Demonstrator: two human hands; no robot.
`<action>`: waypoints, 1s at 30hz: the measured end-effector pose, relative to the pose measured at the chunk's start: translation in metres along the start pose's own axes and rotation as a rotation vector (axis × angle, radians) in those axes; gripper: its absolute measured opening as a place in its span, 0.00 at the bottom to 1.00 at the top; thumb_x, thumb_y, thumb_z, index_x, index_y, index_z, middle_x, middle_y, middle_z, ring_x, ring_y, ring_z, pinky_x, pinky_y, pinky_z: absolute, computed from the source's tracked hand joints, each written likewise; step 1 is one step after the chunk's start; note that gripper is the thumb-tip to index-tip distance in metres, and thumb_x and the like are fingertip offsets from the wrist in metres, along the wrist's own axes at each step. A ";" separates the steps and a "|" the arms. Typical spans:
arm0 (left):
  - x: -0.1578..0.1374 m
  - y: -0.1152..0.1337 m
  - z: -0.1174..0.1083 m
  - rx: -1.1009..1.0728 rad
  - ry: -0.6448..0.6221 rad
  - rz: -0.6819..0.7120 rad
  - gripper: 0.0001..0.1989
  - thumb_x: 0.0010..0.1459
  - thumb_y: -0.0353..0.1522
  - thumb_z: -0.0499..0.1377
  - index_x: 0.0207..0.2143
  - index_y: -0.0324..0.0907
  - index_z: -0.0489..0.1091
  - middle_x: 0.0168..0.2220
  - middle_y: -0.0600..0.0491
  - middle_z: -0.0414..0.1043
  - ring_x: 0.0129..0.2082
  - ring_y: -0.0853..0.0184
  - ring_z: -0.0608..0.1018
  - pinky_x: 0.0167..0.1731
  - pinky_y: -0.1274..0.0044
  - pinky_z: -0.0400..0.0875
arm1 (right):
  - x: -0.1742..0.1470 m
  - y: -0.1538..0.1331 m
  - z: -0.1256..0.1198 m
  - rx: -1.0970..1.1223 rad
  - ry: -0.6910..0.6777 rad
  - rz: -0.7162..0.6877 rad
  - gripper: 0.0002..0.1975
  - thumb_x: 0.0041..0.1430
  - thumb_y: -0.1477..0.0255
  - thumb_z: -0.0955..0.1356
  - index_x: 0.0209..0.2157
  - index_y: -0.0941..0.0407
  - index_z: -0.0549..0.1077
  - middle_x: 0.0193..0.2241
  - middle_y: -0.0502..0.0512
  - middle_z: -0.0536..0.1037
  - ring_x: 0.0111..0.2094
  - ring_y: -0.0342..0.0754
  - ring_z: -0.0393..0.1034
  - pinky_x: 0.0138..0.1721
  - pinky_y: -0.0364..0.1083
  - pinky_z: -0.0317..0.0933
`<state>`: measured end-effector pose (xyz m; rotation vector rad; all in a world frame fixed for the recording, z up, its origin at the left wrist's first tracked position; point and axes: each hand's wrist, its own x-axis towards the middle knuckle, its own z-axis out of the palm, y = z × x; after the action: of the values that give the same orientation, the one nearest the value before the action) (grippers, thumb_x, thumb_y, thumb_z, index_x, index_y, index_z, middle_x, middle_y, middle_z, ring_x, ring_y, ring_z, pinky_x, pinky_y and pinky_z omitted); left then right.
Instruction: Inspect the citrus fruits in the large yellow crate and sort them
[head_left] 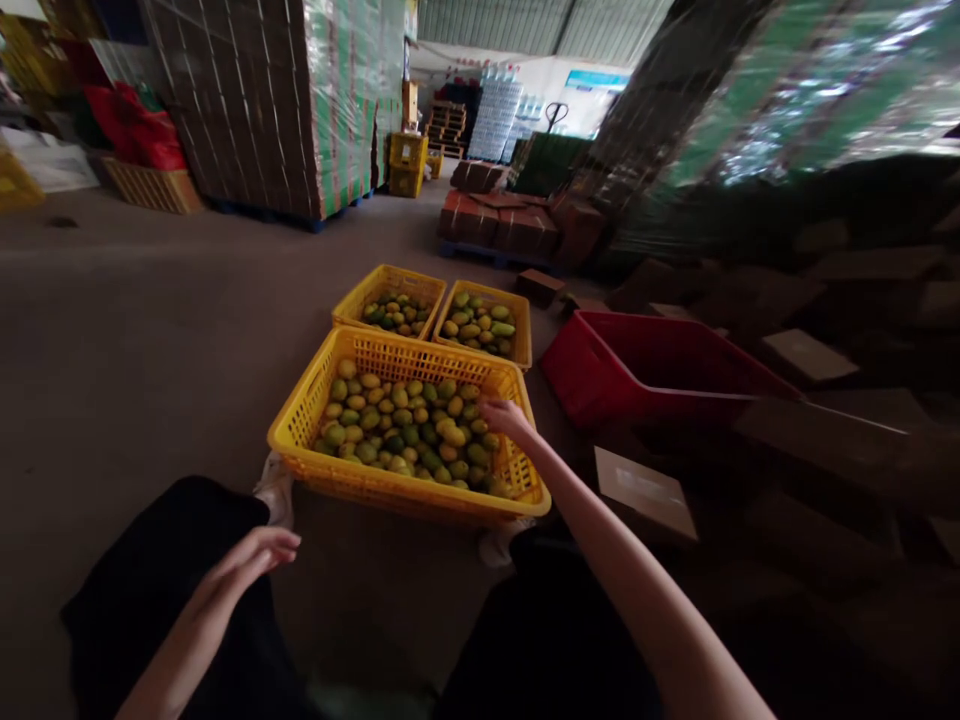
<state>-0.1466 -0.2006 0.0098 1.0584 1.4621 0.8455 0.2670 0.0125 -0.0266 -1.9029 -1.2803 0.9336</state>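
A large yellow plastic crate (409, 490) stands on the floor before me, between my feet. Many green and yellow fruits (409, 425) that look like mangoes lie loose in it. My right hand (508, 418) reaches into the crate's right side, just above the fruit. Its fingers are curled together, and whatever they may hold is hidden. Over my left knee, outside the crate's near left corner, my left hand (262, 550) hovers with its fingers stretched out and holding nothing.
Behind the large crate stand two smaller yellow crates of fruit, a left one (349, 308) and a right one (525, 335). A red bin (577, 370) is to the right, among cardboard pieces (645, 490). Wrapped box stacks (247, 110) rise farther back.
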 end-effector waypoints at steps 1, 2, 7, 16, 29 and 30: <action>0.003 0.003 0.007 0.077 -0.046 0.009 0.22 0.56 0.50 0.55 0.41 0.46 0.77 0.46 0.49 0.78 0.51 0.54 0.77 0.58 0.63 0.65 | -0.009 0.019 0.009 -0.079 -0.037 0.010 0.04 0.47 0.76 0.71 0.22 0.57 0.73 0.18 0.49 0.71 0.31 0.48 0.72 0.35 0.44 0.66; 0.006 0.007 0.013 0.158 -0.096 0.015 0.21 0.57 0.50 0.55 0.43 0.47 0.77 0.48 0.50 0.77 0.52 0.54 0.76 0.59 0.64 0.64 | -0.017 0.036 0.017 -0.152 -0.070 0.026 0.07 0.44 0.78 0.72 0.19 0.56 0.72 0.17 0.48 0.69 0.32 0.49 0.72 0.36 0.44 0.66; 0.035 0.028 0.034 0.430 -0.271 0.060 0.19 0.58 0.48 0.57 0.48 0.53 0.76 0.52 0.54 0.75 0.56 0.56 0.73 0.60 0.66 0.63 | -0.011 0.084 0.043 -0.424 -0.154 0.078 0.07 0.45 0.80 0.72 0.23 0.55 0.72 0.25 0.54 0.76 0.42 0.54 0.74 0.43 0.47 0.64; 0.071 0.011 0.031 0.431 -0.104 -0.039 0.20 0.56 0.48 0.58 0.49 0.55 0.75 0.51 0.56 0.76 0.54 0.56 0.75 0.56 0.69 0.69 | 0.059 0.100 0.119 -0.746 -0.228 0.130 0.25 0.56 0.77 0.69 0.55 0.59 0.65 0.55 0.73 0.69 0.56 0.64 0.66 0.50 0.55 0.62; 0.080 -0.004 0.011 0.472 -0.186 -0.018 0.18 0.62 0.47 0.52 0.46 0.49 0.75 0.48 0.52 0.77 0.51 0.59 0.77 0.54 0.70 0.69 | 0.020 0.004 0.056 -0.101 -0.168 0.151 0.18 0.51 0.68 0.73 0.44 0.59 0.72 0.39 0.61 0.79 0.41 0.57 0.75 0.35 0.49 0.70; 0.080 -0.009 0.010 0.449 -0.211 -0.019 0.19 0.62 0.47 0.52 0.45 0.48 0.75 0.48 0.51 0.77 0.50 0.60 0.77 0.54 0.70 0.69 | 0.008 -0.010 0.045 0.136 -0.208 0.200 0.16 0.53 0.69 0.71 0.43 0.58 0.72 0.37 0.59 0.79 0.38 0.54 0.75 0.32 0.48 0.70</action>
<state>-0.1393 -0.1294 -0.0278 1.4157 1.5115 0.3803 0.2267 0.0287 -0.0444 -1.8902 -1.1229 1.3177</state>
